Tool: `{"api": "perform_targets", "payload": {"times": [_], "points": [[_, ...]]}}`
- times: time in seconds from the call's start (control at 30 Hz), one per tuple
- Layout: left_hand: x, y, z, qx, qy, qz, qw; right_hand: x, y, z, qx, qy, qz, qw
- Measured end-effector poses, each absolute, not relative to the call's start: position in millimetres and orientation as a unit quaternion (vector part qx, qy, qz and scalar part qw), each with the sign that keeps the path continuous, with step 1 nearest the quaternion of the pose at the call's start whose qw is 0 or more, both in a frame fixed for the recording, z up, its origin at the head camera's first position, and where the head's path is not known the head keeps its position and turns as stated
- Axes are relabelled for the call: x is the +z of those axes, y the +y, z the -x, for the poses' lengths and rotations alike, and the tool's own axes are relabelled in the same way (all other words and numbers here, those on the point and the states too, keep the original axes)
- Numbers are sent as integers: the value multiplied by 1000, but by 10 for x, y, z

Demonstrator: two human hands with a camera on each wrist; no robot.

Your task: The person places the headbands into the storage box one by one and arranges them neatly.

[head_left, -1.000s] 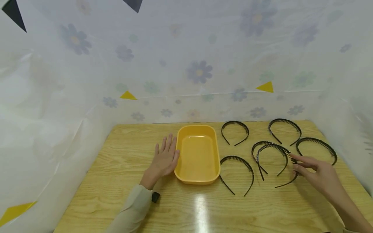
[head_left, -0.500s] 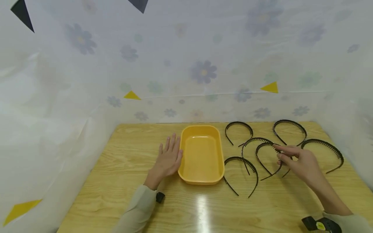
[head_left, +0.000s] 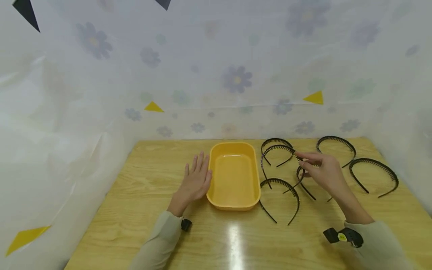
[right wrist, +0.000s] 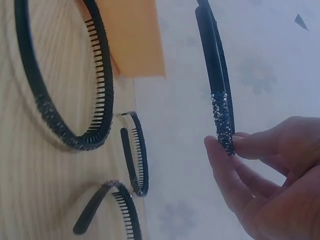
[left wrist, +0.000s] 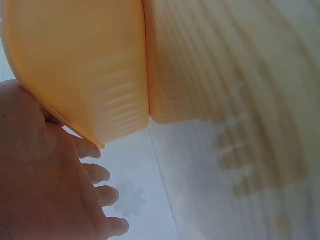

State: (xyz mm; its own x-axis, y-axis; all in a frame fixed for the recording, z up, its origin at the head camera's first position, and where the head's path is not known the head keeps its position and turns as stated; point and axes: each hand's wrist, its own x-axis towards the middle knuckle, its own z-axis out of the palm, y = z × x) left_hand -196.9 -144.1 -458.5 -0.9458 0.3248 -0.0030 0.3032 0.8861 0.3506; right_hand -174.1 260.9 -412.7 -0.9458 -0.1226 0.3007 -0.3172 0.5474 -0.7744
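Note:
A black headband point(right wrist: 218, 110) with toothed inner edge and glittering side is pinched between the thumb and fingers of my right hand point(head_left: 324, 170). It hangs above the table, overlapping the rear-left headband point(head_left: 276, 140) in the head view. My left hand point(head_left: 194, 182) lies along the left side of a yellow plastic basin point(head_left: 233, 206), fingers straight and touching its rim. Nothing lies inside the basin. Another headband point(head_left: 279, 180) rests close to the basin's right front corner. Partly hidden under my right hand is one more headband point(head_left: 308, 190).
Two further headbands lie at the right of the table: one toward the back point(head_left: 335, 138), one near the right edge point(head_left: 374, 161). White flowered sheeting point(head_left: 202, 75) surrounds the wood-grain table point(head_left: 152, 165) at the back and sides.
My right hand has carried the pinched headband leftward, from the group at right toward the basin. The left hand stays against the basin, and the head view has shifted slightly.

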Motion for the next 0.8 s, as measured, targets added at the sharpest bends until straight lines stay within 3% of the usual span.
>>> {"api": "perform_targets", "payload": {"times": [0.47, 0.8], "points": [[-4625, -1427, 1902, 191, 969, -151, 49, -4112, 2313, 1968, 459, -869, -140, 125], [-4579, -1396, 1879, 183, 972, -143, 31, -4073, 2009, 2140, 450, -872, -151, 119]]}}
